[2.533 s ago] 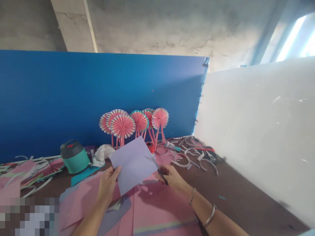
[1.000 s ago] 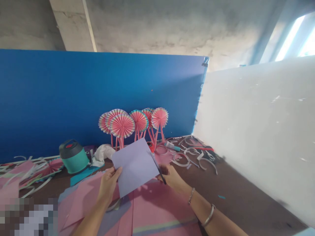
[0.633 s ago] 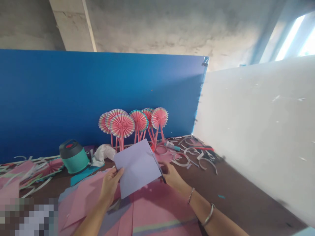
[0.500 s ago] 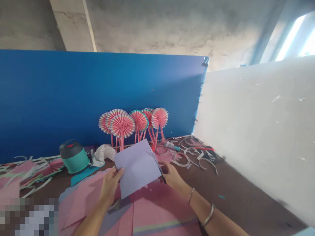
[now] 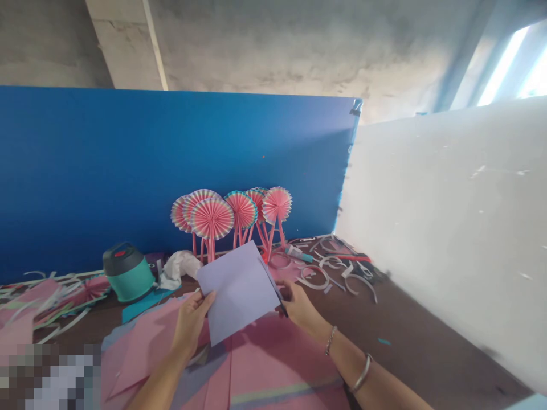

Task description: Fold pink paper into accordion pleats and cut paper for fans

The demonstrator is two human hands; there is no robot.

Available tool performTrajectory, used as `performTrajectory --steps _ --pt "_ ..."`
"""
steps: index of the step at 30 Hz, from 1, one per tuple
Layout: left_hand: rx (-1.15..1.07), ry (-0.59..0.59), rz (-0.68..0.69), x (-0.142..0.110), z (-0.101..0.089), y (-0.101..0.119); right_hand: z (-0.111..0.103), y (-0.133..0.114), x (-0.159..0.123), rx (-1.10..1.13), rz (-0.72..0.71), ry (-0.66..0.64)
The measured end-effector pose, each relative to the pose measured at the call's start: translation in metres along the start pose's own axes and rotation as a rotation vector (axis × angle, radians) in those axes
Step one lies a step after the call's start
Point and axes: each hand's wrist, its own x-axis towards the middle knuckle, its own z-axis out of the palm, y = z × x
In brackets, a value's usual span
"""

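A lavender sheet of paper (image 5: 238,296) is held up at a tilt over the table. My left hand (image 5: 194,319) pinches its lower left edge, thumb on top. At the right edge of the sheet, my right hand (image 5: 297,304) is closed around dark-handled scissors (image 5: 282,308). Their blades lie along that edge, where a narrow strip seems to stand slightly apart from the sheet; the fingers partly hide the handles. Below both hands spread several pink sheets of paper (image 5: 273,359), with some bluish-grey ones among them.
Pleated pink paper fans (image 5: 212,218) stand against the blue partition (image 5: 128,159). A teal container with a dark lid (image 5: 128,273) and crumpled white material (image 5: 179,269) are at the back left. Paper strips (image 5: 314,277) and a glue tube (image 5: 299,254) lie back right, beside a white partition (image 5: 448,216).
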Motion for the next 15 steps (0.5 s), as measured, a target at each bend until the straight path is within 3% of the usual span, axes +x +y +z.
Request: performTrajectory --steps 15 --pt "0.010 -0.042 0.015 -0.0054 0.0037 0.0070 -0.0015 0.0017 0.0001 -0.024 -0.082 -0.015"
